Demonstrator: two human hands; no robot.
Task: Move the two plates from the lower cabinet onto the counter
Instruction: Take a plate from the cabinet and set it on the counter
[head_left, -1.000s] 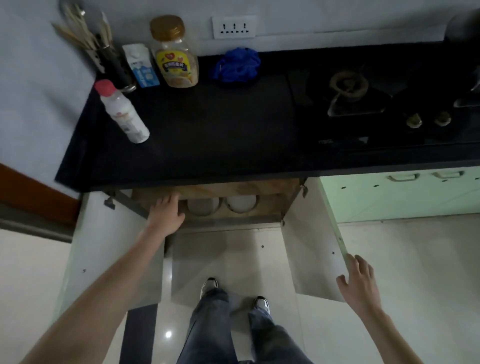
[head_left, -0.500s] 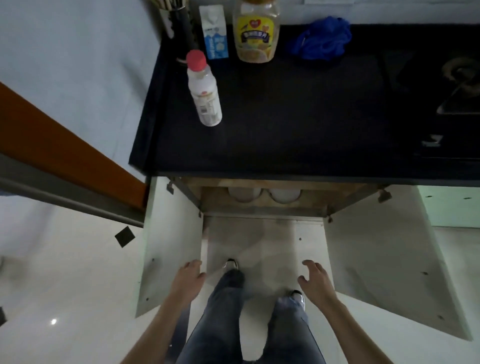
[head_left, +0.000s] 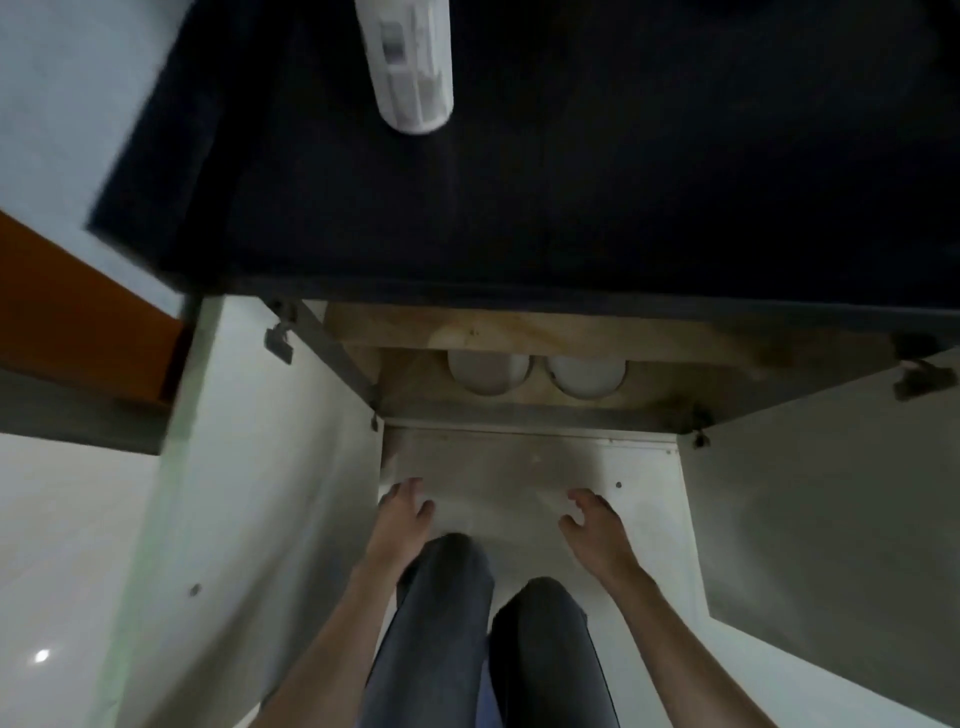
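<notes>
Two white plates lie side by side inside the open lower cabinet, the left plate (head_left: 487, 375) and the right plate (head_left: 586, 378), their far halves hidden under the cabinet's top edge. The black counter (head_left: 571, 197) fills the upper part of the view. My left hand (head_left: 402, 522) hangs in front of the cabinet above my left knee, fingers relaxed and holding nothing. My right hand (head_left: 597, 527) is level with it on the right, fingers loosely curled, also holding nothing. Both hands are well short of the plates.
Both cabinet doors stand wide open, the left door (head_left: 260, 493) and the right door (head_left: 831, 519). A white bottle (head_left: 410, 62) stands on the counter near its left end. My knees (head_left: 493, 623) are bent below. An orange door frame (head_left: 78, 301) is at the left.
The camera has dropped lower and closer to the cabinet, so the plates look larger. Both hands have risen slightly toward the cabinet opening, holding nothing.
</notes>
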